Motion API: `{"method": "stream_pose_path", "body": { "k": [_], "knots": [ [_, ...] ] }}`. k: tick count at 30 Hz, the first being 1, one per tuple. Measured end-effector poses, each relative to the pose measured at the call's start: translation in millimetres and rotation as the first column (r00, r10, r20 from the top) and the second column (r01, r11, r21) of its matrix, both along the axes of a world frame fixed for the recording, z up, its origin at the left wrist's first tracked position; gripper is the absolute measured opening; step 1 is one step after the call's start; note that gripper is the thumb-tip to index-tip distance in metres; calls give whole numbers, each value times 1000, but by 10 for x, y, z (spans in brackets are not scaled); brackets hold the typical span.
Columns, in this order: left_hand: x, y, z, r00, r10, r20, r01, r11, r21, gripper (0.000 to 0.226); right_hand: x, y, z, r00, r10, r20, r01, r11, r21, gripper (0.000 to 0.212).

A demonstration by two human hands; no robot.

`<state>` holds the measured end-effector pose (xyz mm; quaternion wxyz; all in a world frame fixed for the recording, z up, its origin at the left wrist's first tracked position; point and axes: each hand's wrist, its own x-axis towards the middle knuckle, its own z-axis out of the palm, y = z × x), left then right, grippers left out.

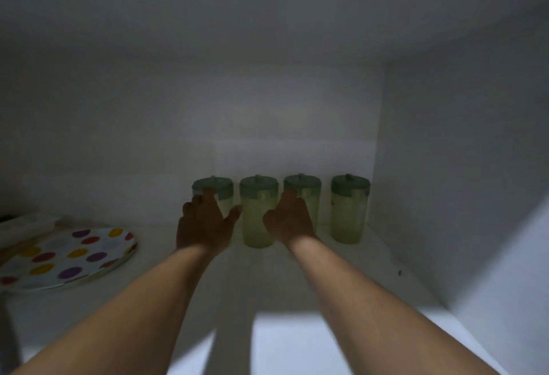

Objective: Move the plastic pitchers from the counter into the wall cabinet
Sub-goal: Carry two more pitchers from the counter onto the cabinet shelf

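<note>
Several pale yellow-green plastic pitchers with grey-green lids stand upright in a row at the back of the white wall cabinet's shelf. My left hand lies flat against the leftmost pitcher, fingers up at its lid, thumb spread toward the second pitcher. My right hand rests the same way on the third pitcher, fingers reaching its lid. The rightmost pitcher stands untouched near the right wall. Both hands cover most of the pitchers they touch. Neither hand wraps around a pitcher.
A white plate with coloured polka dots lies on the shelf at the left, with dim flat items behind it. The cabinet's right side wall stands close to the last pitcher. The interior is dark.
</note>
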<state>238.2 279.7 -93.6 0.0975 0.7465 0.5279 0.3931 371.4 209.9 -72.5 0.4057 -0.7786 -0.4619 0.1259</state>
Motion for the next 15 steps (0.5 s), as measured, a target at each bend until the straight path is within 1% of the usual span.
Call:
{"method": "stream_pose_path", "body": {
  "k": [2, 3, 6, 7, 10, 11, 13, 15],
  "knots": [
    [-102, -279, 108, 988, -87, -125, 89, 996, 5, 66, -111, -343, 195, 997, 4, 76, 2, 998, -67, 82],
    [-149, -409, 164, 978, -120, -168, 124, 992, 17, 66, -162, -495, 281, 994, -3, 111, 14, 995, -100, 77],
    [-430, -956, 368, 950, -200, -241, 225, 971, 84, 61, -426, -1058, 513, 979, -48, 200, 69, 993, -97, 46],
    [-560, -1148, 433, 944, -212, -254, 244, 965, 99, 61, -540, -1257, 562, 975, -60, 216, 81, 992, -92, 42],
    [-1023, -1700, 611, 909, -257, -329, 318, 936, 148, 67, -900, -1806, 694, 957, -47, 286, 74, 994, -85, 63],
    [-1228, -1898, 672, 890, -258, -377, 342, 924, 174, 68, -1061, -1989, 754, 950, -42, 311, 71, 994, -81, 65],
    [-1624, -2231, 795, 862, -230, -452, 372, 893, 255, 65, -1379, -2295, 858, 934, -38, 354, 64, 996, -61, 61],
    [-2021, -2490, 921, 864, -186, -468, 366, 870, 330, 61, -1692, -2510, 937, 925, -33, 378, 53, 998, -41, 57]
  ]
}}
